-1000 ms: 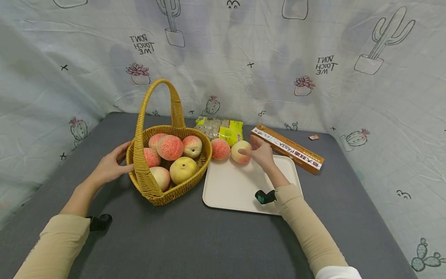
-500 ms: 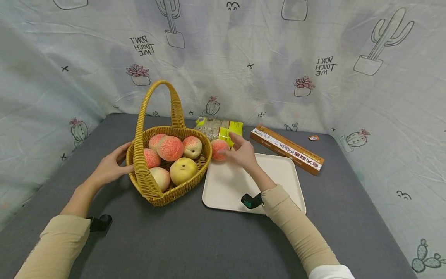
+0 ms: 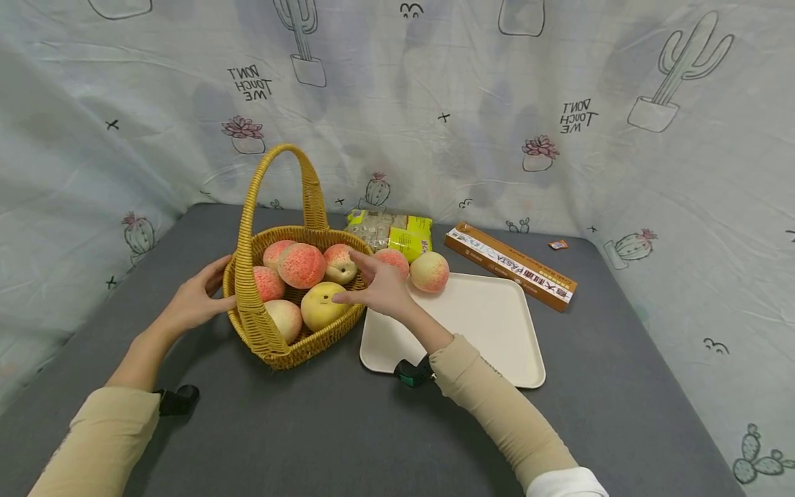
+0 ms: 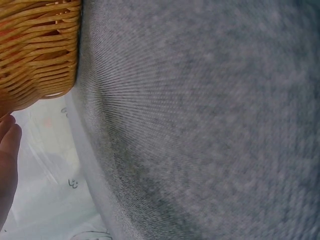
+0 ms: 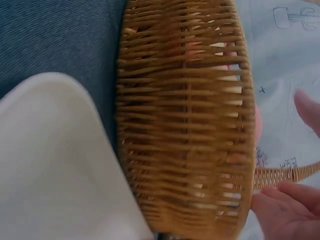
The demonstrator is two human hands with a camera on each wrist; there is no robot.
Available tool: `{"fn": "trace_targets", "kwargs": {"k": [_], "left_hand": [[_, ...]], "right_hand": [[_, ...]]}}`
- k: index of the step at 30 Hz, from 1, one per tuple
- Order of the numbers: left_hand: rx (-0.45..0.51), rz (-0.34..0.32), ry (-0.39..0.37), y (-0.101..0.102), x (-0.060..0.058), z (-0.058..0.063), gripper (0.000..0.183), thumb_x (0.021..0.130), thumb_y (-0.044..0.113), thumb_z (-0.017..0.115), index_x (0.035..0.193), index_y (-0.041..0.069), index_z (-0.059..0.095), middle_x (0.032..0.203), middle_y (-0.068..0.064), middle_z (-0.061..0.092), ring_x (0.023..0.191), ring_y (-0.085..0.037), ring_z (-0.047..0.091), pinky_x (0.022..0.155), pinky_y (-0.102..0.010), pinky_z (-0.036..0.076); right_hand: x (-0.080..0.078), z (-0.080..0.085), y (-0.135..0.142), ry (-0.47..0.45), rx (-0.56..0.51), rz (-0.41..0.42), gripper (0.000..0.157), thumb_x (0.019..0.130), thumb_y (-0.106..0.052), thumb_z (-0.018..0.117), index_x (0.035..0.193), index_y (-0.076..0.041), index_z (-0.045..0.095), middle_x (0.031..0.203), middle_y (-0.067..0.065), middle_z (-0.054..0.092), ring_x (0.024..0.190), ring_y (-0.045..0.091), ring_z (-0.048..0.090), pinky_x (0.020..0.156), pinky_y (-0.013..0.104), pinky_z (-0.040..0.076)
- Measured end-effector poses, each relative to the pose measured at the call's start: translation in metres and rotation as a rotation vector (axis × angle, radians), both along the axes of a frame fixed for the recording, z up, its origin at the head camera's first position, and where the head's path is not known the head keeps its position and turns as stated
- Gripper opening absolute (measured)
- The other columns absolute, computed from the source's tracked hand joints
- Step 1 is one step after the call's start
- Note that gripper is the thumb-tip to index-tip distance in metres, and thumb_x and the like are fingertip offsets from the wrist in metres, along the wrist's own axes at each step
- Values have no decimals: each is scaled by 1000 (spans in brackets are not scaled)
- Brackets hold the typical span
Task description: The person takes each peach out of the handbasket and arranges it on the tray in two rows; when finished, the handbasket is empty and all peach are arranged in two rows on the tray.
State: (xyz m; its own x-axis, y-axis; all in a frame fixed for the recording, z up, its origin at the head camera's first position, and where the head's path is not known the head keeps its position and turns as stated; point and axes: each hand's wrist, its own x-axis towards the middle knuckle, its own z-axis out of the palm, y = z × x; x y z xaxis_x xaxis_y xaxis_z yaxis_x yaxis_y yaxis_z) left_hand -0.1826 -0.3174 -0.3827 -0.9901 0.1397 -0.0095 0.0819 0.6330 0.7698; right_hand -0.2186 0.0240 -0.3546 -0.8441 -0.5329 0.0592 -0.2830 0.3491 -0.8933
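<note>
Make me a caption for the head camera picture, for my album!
Left hand and right hand at a wicker basket of fruit.

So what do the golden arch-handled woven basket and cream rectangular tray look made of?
Golden arch-handled woven basket: wicker-like strands, slightly glossy, interlaced with gaps; could be rattan or plastic.
Cream rectangular tray: probably moulded plastic, smooth and satin, with rounded corners, no visible grain.
</note>
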Motion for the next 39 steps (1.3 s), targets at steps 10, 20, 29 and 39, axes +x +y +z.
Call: {"fn": "trace_targets", "kwargs": {"k": [10,20,29,39], "left_hand": [[-1,-4,8,0,2,0,92,93,21,68,155,-3,5,154,-34,14,138,-53,21,107,-67,26],[-3,-5,-4,2,-1,-1,93,92,20,69,155,-2,4,154,-34,14,138,-53,20,108,-66,27],[10,-14,-3,3,-1,-2,92,93,20,69,155,-2,4,155,-33,13,139,-52,20,109,-65,26],[-3,-10,11,0,-1,-1,91,93,18,68,155,-2,4,154,-34,14,138,-53,21,107,-66,27]], "right_hand": [[2,10,-35,143,516,119,96,76,-47,80,152,-10,35,140,9,53,124,26,53,95,32,50],[2,7,-48,263,671,99,83,70,-46,86,135,-6,55,113,8,66,99,24,65,76,28,55],[-1,2,-43,300,624,57,80,67,-50,86,131,-9,62,100,2,69,85,19,64,65,22,51],[1,3,-28,210,339,12,84,61,-41,90,134,-12,61,118,2,67,91,11,59,71,20,50]]}}
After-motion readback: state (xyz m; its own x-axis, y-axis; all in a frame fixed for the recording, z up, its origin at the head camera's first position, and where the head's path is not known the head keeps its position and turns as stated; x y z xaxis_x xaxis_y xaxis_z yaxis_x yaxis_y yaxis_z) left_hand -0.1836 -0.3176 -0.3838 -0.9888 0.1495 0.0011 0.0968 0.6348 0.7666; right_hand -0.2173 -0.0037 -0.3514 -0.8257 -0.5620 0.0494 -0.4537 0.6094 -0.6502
